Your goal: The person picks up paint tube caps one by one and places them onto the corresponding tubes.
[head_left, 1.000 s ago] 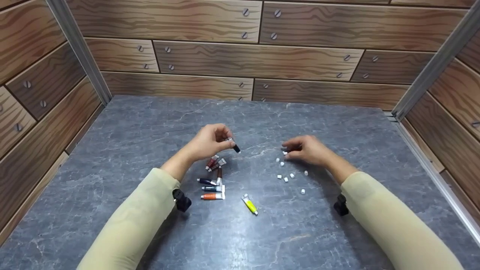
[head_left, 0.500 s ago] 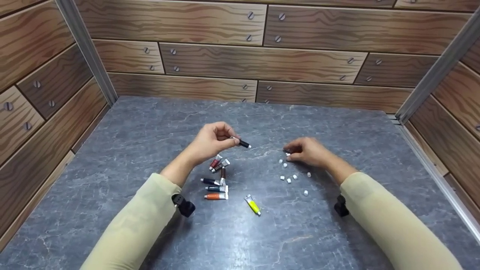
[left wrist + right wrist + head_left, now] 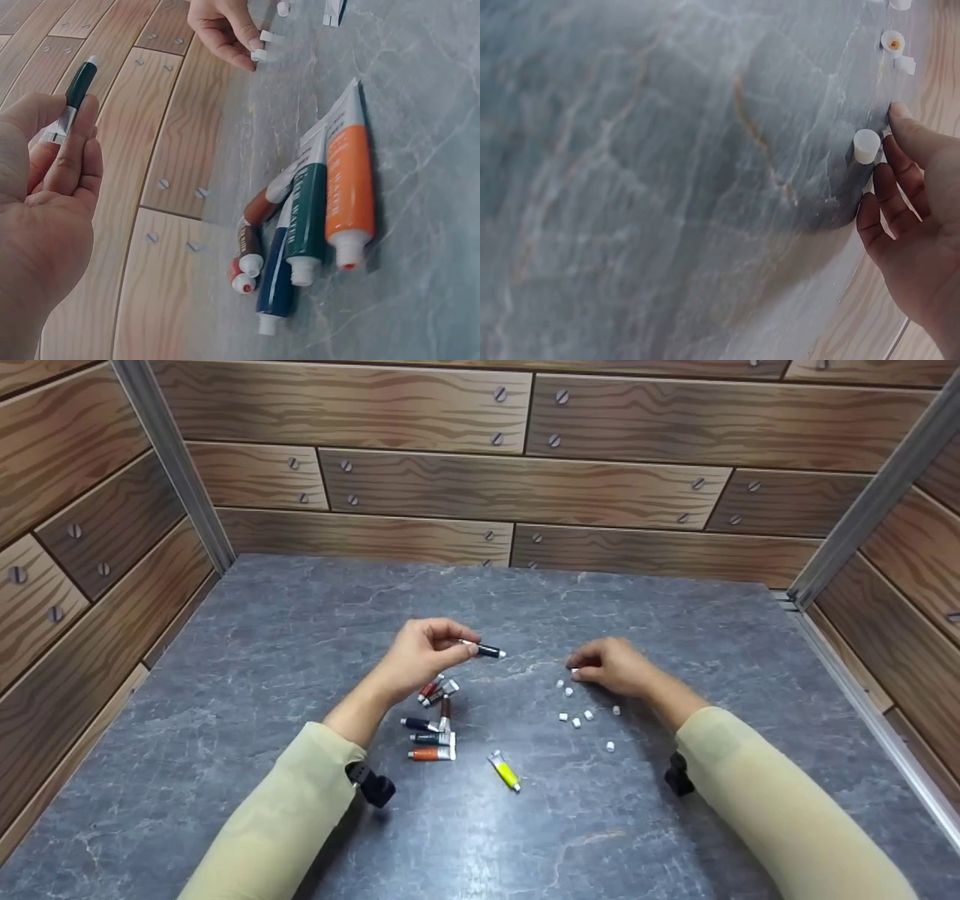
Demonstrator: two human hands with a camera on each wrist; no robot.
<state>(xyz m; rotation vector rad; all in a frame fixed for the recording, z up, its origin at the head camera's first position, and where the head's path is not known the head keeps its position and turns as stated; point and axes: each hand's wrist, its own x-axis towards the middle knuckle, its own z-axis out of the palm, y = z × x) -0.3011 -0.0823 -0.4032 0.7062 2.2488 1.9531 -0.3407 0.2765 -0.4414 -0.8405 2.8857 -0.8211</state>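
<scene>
My left hand (image 3: pixel 420 654) pinches a dark green paint tube (image 3: pixel 79 86) by its crimped end, above the table. The tube's bare white nozzle points right in the head view. My right hand (image 3: pixel 616 666) rests low at the table, thumb and fingertips around a small white cap (image 3: pixel 575 670), mostly hidden by the fingers. More white caps (image 3: pixel 577 723) lie loose just in front of it. Below my left hand several tubes lie together: an orange tube (image 3: pixel 349 187), a green tube (image 3: pixel 307 214), a blue tube (image 3: pixel 276 281), and brown and red ones.
A yellow tube (image 3: pixel 505 772) lies alone nearer to me, between the tube pile and the caps. The grey marbled table (image 3: pixel 360 592) is bordered by wood-patterned walls (image 3: pixel 420 480) with metal corner posts.
The green tube has swung from pointing down to lying nearly level, and my left hand has shifted slightly right. My right thumb and fingers have closed in on a white cap.
</scene>
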